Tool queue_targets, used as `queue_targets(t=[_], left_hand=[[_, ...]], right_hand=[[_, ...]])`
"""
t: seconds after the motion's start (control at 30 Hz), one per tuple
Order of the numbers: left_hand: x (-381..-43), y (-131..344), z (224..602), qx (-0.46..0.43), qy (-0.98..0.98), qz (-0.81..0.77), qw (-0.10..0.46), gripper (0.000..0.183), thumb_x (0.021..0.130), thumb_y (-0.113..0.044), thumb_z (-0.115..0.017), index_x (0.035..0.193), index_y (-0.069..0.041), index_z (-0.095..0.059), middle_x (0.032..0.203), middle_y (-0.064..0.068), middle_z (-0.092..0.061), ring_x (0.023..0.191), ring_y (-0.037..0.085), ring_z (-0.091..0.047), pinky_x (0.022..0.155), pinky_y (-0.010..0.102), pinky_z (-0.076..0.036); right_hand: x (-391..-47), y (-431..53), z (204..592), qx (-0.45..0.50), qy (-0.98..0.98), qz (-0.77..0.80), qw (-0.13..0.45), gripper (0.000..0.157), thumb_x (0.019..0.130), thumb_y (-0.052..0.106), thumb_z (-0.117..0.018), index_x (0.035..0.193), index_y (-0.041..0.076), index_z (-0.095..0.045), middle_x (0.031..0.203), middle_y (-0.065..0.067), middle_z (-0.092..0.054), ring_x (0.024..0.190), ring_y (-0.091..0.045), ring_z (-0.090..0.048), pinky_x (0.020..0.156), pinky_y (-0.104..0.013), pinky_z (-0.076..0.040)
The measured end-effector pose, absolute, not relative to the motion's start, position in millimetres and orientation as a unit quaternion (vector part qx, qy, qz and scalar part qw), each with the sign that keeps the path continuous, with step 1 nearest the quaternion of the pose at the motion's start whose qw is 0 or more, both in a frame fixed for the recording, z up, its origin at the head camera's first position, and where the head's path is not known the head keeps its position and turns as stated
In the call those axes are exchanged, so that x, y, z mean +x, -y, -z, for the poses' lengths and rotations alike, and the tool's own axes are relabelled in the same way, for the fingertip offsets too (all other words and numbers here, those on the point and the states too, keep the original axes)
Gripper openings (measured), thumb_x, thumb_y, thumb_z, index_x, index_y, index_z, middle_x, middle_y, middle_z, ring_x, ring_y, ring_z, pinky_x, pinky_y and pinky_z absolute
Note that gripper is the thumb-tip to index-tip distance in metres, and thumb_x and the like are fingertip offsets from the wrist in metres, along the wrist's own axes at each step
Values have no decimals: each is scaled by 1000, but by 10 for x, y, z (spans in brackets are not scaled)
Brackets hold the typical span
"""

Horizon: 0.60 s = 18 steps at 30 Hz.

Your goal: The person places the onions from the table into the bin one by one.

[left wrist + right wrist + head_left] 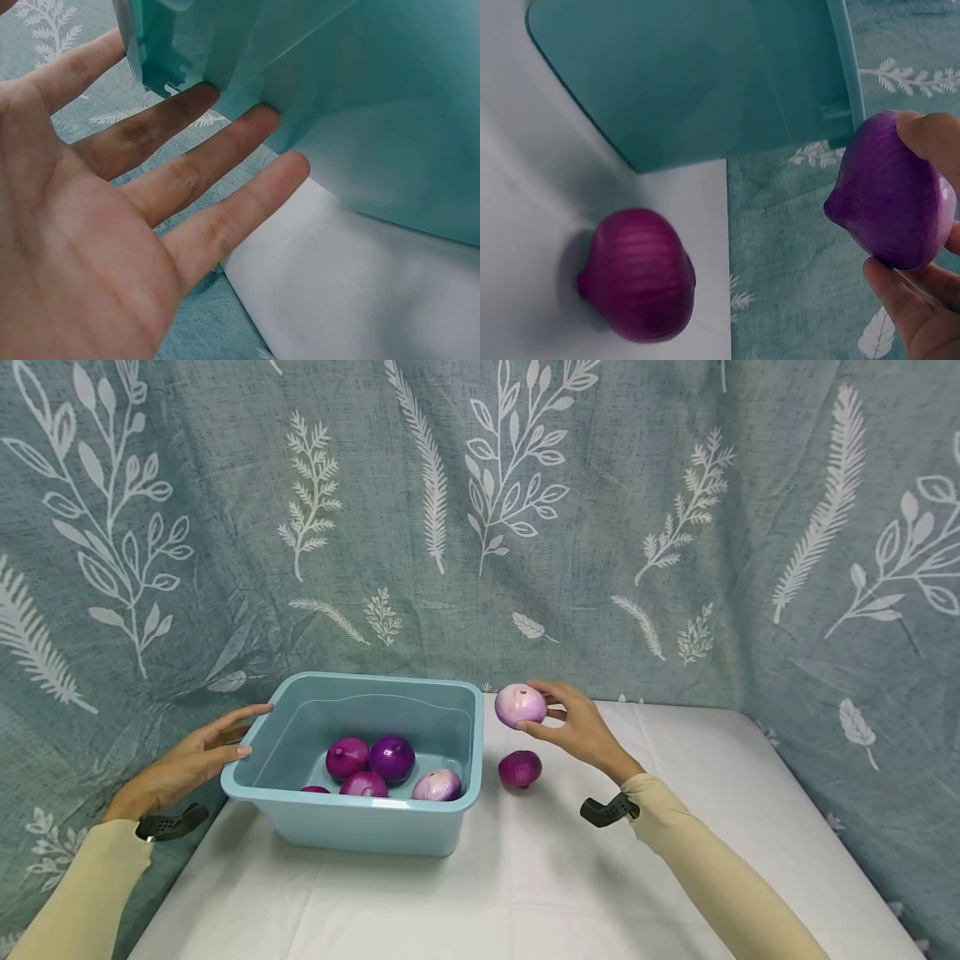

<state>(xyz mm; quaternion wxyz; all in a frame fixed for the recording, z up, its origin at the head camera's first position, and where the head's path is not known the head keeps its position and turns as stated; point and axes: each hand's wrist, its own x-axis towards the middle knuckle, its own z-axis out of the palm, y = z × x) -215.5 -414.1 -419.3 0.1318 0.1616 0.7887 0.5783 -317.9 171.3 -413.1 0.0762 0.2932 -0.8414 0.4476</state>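
Observation:
A pale purple-and-white onion (pixel 520 706) is held up by my right hand (pixel 573 727), its thumb and fingers pinching it just right of the blue tub (pixel 360 822). The right wrist view shows the purple, pointed underside of this onion (pixel 892 191). Below it, a dark magenta onion (pixel 520 768) lies on the table beside the tub. My left hand (pixel 187 764) rests at the tub's left rim, its fingers straight and spread against the wall, as the left wrist view shows. Inside the tub sit several onions, among them a dark purple one (pixel 392 758) and a whitish one (pixel 437 785).
A white cloth (pixel 420 910) covers the table under the tub. Behind and on both sides hangs a grey-blue curtain (pixel 600 610) with white leaf prints, close to the table's edges.

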Motion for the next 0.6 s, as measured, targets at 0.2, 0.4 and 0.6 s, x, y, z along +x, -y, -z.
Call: queue_targets(t=[0.2,0.4,0.6], left_hand=[[-2158,4148,4201,160,-789,-579,132,66,110,-11,-47,167,-29,-18,173,0,-1,153,50,9,106,85,-2],[-2154,4143,4198,161,-788,-580,131,66,110,-11,-47,166,-29,-19,173,-1,-1,153,49,9,106,85,-2],[-2153,4132,4196,166,-784,-583,130,66,110,-10,-46,167,-27,-18,173,0,0,153,49,11,106,85,-2]], right_hand=[[-3067,-1587,3992,314,829,-456,79,68,85,32,-88,143,14,-60,136,-4,-59,124,-22,-58,100,-31,-54],[-2814,-1435,3718,322,825,-457,82,65,86,17,-87,143,4,-58,136,-12,-58,125,-30,-57,102,-38,-53],[-2674,-1326,3579,334,815,-468,80,64,85,12,-87,142,1,-58,136,-14,-58,125,-27,-57,101,-37,-53]])
